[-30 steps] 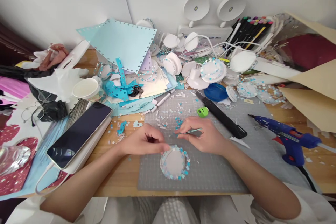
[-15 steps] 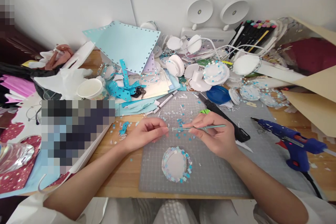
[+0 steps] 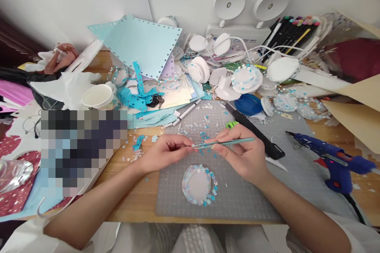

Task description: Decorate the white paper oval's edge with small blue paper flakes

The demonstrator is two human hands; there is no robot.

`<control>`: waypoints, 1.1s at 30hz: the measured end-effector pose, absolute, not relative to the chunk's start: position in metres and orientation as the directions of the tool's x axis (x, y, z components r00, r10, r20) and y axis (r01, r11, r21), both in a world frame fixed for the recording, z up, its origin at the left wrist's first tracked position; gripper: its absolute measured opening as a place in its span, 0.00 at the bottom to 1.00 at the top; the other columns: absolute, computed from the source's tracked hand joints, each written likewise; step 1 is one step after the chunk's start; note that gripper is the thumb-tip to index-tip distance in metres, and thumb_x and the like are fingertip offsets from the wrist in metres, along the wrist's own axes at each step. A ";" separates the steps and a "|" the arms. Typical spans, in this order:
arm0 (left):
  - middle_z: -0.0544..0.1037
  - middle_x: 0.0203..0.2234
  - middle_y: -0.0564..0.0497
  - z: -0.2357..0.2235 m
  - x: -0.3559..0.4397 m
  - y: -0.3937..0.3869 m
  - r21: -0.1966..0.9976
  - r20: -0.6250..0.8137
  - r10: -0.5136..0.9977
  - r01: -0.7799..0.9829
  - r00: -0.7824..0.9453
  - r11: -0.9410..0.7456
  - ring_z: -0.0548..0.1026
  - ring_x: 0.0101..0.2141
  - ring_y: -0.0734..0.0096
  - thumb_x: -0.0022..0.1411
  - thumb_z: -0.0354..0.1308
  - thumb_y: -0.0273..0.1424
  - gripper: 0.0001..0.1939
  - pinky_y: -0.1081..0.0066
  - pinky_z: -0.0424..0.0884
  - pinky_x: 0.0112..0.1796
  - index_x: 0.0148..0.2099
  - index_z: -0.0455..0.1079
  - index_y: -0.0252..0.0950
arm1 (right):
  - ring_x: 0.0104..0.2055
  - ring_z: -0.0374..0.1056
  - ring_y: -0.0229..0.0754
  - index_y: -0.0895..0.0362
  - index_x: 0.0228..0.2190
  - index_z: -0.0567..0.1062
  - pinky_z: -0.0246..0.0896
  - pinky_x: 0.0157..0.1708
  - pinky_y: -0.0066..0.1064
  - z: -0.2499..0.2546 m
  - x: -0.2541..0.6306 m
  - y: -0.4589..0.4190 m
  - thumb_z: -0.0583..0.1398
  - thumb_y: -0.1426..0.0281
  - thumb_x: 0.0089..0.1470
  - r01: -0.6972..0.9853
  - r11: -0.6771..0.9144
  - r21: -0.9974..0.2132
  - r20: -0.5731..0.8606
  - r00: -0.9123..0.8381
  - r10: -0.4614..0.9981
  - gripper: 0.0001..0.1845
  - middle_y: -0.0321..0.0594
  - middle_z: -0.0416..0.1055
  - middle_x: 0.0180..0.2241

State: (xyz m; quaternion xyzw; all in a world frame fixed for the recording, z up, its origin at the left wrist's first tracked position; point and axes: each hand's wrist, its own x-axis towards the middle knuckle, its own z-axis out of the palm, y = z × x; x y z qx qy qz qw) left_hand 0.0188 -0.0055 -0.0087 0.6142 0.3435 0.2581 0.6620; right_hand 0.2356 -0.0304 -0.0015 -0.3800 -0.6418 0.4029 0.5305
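Observation:
My right hand (image 3: 240,152) grips slim teal tweezers (image 3: 225,142) that point left. Their tips meet the fingertips of my left hand (image 3: 166,151), which is pinched shut on something too small to name. Both hands hover above a grey cutting mat (image 3: 237,197). Just below them on the mat lies a white paper disc (image 3: 199,184) rimmed with small blue and white confetti pieces. More blue confetti bits (image 3: 203,134) lie scattered on the mat above the hands.
A blue glue gun (image 3: 329,157) rests at the right. A black utility knife (image 3: 255,134) and green object (image 3: 231,125) lie behind my right hand. Paper stacks (image 3: 142,47), a paper cup (image 3: 97,95), white discs (image 3: 246,79) and markers (image 3: 287,33) crowd the back.
Both hands rose off the disc. The tweezers swung level, and my left fingertips closed in on their tips.

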 end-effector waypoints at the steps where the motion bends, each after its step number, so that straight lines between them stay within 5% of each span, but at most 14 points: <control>1: 0.62 0.16 0.57 -0.008 0.019 -0.005 0.991 -0.132 0.762 0.068 0.634 0.115 0.55 0.17 0.83 0.62 0.57 0.35 0.14 0.80 0.50 0.18 0.39 0.74 0.27 | 0.35 0.75 0.42 0.54 0.30 0.71 0.70 0.36 0.35 -0.001 0.236 -0.030 0.64 0.77 0.49 0.034 0.357 -0.934 0.349 -0.138 0.927 0.08 0.36 0.74 0.30; 9: 0.66 0.15 0.55 -0.005 0.016 -0.005 0.979 -0.204 0.741 0.112 0.640 0.172 0.58 0.17 0.82 0.61 0.58 0.36 0.15 0.79 0.52 0.18 0.39 0.77 0.27 | 0.34 0.75 0.44 0.54 0.28 0.68 0.71 0.30 0.33 0.003 0.235 -0.026 0.65 0.66 0.50 -0.044 0.112 -0.993 0.116 -0.104 0.988 0.11 0.38 0.73 0.28; 22: 0.61 0.15 0.57 -0.003 0.017 -0.005 0.979 -0.204 0.693 0.165 0.691 0.124 0.56 0.16 0.83 0.63 0.55 0.36 0.16 0.80 0.51 0.18 0.39 0.76 0.26 | 0.31 0.74 0.40 0.55 0.27 0.68 0.68 0.29 0.29 0.005 0.231 -0.026 0.65 0.67 0.50 -0.022 0.098 -0.995 0.100 -0.126 0.987 0.10 0.36 0.69 0.27; 27: 0.66 0.18 0.55 -0.001 0.018 -0.005 0.984 -0.170 0.688 0.154 0.706 0.085 0.55 0.18 0.82 0.62 0.55 0.34 0.15 0.79 0.50 0.19 0.37 0.76 0.25 | 0.29 0.72 0.39 0.55 0.27 0.69 0.67 0.28 0.29 0.005 0.232 -0.025 0.65 0.66 0.50 0.015 0.110 -0.994 0.108 -0.097 0.989 0.10 0.37 0.69 0.27; 33: 0.76 0.25 0.47 -0.005 0.017 -0.004 0.979 -0.190 0.683 0.190 0.705 0.077 0.64 0.24 0.77 0.61 0.55 0.35 0.16 0.77 0.58 0.25 0.39 0.77 0.26 | 0.30 0.70 0.39 0.55 0.26 0.69 0.67 0.29 0.30 0.004 0.233 -0.025 0.65 0.65 0.50 0.050 0.103 -0.993 0.095 -0.141 0.985 0.10 0.37 0.68 0.27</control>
